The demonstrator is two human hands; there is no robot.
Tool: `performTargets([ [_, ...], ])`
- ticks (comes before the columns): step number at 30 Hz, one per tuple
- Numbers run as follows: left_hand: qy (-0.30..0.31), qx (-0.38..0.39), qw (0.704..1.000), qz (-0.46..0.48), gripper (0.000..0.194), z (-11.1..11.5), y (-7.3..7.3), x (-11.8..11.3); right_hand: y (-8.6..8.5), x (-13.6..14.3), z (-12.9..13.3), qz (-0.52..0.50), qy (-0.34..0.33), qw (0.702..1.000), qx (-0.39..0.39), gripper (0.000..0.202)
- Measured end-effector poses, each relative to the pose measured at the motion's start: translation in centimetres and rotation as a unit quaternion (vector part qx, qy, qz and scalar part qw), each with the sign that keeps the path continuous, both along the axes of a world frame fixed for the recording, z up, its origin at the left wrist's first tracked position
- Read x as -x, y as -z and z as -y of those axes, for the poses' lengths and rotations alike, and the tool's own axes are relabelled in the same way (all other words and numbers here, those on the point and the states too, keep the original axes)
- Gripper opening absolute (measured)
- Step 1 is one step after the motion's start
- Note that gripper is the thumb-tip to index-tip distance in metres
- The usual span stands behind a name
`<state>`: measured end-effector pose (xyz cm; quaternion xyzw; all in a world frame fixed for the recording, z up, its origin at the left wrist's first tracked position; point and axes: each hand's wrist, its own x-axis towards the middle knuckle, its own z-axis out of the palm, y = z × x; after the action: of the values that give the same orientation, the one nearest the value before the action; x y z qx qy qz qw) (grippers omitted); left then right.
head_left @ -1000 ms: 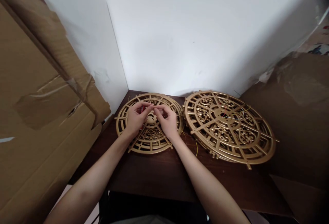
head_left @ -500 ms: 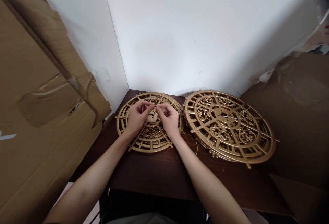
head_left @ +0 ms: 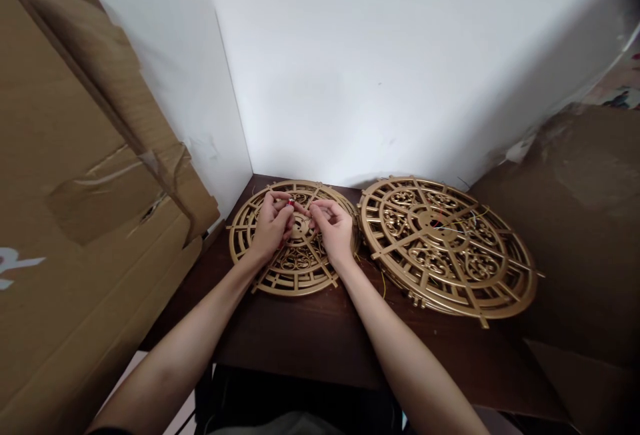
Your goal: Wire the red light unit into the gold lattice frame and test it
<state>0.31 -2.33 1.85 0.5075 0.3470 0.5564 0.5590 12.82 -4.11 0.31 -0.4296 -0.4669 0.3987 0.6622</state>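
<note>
Both my hands are over the middle of a round, gold-coloured openwork frame (head_left: pixel 297 264) with scrollwork, lying on a dark brown table. My left hand (head_left: pixel 273 225) is closed on a small red piece (head_left: pixel 291 202), possibly wire, which shows between thumb and fingers. Close beside it, my right hand (head_left: pixel 334 228) pinches thumb against forefinger, its tips near the left fingertips. Whatever lies in that pinch is too small to make out. Below the fingers, the frame's central disc with holes is partly covered.
To the right lies a stack of larger gold-coloured round frames (head_left: pixel 425 283), with red, white and yellow wires at the centre. A yellow wire (head_left: pixel 384 283) hangs near its left edge. Cardboard (head_left: pixel 90 208) stands at the left, more cardboard (head_left: pixel 575 222) at the right, and a white panel (head_left: pixel 350 75) behind.
My left fingers have curled inward and the red piece now shows at their tips. My right hand has shifted slightly right, and the fingertips of the two hands have parted a little.
</note>
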Motion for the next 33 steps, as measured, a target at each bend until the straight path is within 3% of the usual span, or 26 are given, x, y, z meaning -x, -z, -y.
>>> performTargets([
  [6,-0.024,-0.001,0.998,0.050,0.032,-0.50,-0.15,0.41,0.27,0.00,-0.05,0.018,-0.012,1.000,0.007,0.023],
  [12,0.004,0.022,0.999,0.029,0.042,-0.19,-0.01,0.22,0.36,0.06,-0.06,0.025,-0.043,0.999,0.008,0.023],
  [19,-0.010,0.003,1.000,0.017,0.044,-0.14,-0.12,0.23,0.33,0.05,0.03,0.028,-0.055,0.998,0.015,0.024],
  [33,-0.041,-0.067,0.996,-0.047,0.041,-0.12,0.11,0.06,0.25,0.20,-0.22,-0.078,-0.066,0.995,0.023,0.029],
])
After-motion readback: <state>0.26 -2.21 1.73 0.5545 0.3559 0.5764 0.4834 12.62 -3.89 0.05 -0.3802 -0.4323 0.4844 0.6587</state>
